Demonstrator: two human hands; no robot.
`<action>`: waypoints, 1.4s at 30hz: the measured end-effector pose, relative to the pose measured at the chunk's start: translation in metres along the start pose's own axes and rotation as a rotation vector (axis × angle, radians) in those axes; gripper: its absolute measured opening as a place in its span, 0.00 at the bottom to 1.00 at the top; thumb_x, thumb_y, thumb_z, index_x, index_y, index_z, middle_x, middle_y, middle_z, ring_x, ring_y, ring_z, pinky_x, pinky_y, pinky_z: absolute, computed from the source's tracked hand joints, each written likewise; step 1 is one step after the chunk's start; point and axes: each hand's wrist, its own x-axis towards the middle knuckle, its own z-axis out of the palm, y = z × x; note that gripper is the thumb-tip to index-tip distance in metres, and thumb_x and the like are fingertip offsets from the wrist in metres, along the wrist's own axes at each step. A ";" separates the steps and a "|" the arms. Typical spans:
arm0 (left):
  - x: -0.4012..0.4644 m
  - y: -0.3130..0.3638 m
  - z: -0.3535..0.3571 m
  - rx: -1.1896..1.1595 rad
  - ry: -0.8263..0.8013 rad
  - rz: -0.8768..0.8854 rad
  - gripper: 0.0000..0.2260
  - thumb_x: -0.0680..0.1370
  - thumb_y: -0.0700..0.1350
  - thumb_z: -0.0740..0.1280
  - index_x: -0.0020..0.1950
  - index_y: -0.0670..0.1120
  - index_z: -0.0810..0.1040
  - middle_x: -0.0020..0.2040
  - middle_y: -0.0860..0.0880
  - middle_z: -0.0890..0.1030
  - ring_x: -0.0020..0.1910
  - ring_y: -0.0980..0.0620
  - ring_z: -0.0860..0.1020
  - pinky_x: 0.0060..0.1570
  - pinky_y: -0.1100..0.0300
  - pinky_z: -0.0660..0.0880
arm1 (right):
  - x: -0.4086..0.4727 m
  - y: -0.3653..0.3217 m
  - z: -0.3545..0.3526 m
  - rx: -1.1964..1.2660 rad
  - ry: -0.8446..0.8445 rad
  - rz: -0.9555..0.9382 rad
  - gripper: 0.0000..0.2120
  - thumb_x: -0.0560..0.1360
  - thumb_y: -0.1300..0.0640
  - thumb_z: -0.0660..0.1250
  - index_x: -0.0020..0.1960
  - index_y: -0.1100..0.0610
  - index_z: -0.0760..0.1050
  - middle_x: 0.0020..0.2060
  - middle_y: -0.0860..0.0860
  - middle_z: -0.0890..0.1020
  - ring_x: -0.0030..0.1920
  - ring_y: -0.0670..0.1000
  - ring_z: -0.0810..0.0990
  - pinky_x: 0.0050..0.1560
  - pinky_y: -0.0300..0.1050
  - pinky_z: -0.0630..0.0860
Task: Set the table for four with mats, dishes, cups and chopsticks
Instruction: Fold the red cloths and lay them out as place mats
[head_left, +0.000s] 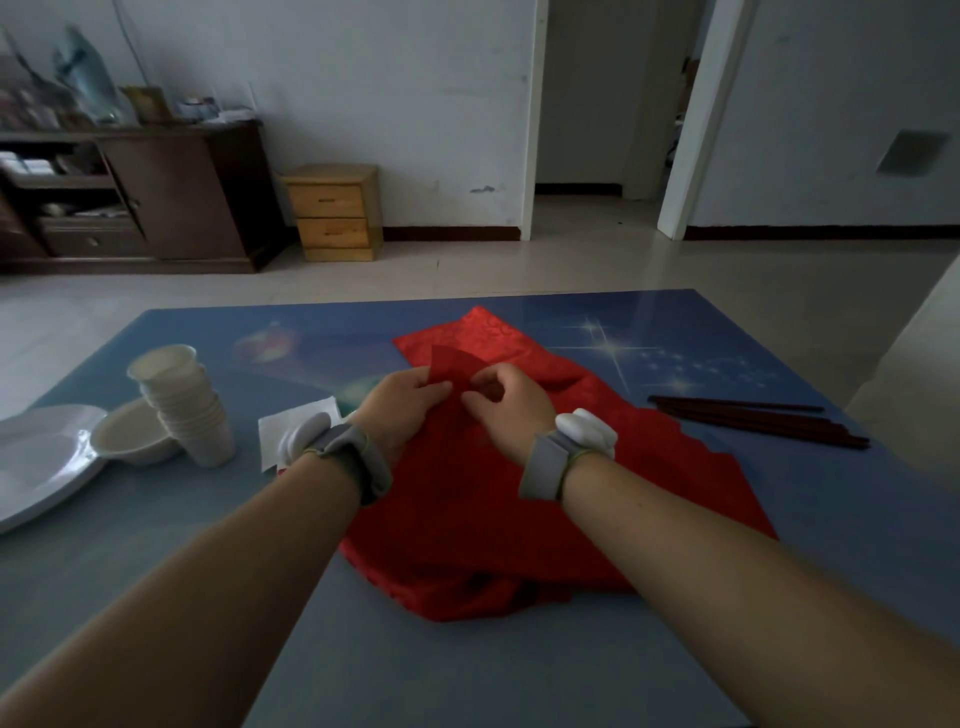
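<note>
At table centre: red mats (519, 499) heaped under hands; left hand (400, 402), right hand (506, 405) pinch raised corner.

Bare blue table (156, 519) along the near edge and far left corner, stack of cups (183, 402), bowl (132, 432) and plates (36, 462) crowding the left, red cloth (545, 493) filling the middle, chopsticks (758, 420) at right.

Dim room: white wall (405, 104), dark cabinet (171, 197), 2-drawer pine nightstand (332, 210).
</note>
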 end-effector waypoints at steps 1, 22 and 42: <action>-0.001 0.000 0.002 0.071 0.004 0.021 0.09 0.79 0.35 0.60 0.49 0.43 0.79 0.36 0.47 0.80 0.28 0.57 0.77 0.35 0.64 0.75 | 0.000 -0.002 -0.001 0.024 0.013 0.014 0.12 0.75 0.53 0.66 0.57 0.56 0.76 0.53 0.52 0.81 0.53 0.52 0.79 0.49 0.39 0.70; -0.004 -0.024 0.031 0.119 0.049 -0.026 0.19 0.73 0.39 0.68 0.63 0.40 0.75 0.53 0.42 0.82 0.45 0.46 0.80 0.51 0.52 0.79 | 0.008 0.026 -0.009 0.594 -0.168 0.249 0.17 0.75 0.73 0.56 0.38 0.57 0.76 0.27 0.49 0.81 0.27 0.44 0.79 0.30 0.37 0.77; 0.006 0.032 0.013 0.351 0.328 0.134 0.09 0.77 0.41 0.65 0.54 0.40 0.82 0.51 0.40 0.83 0.50 0.43 0.80 0.56 0.47 0.77 | 0.040 -0.043 -0.008 0.106 0.107 0.037 0.11 0.73 0.57 0.69 0.54 0.57 0.77 0.52 0.53 0.82 0.53 0.52 0.80 0.47 0.37 0.69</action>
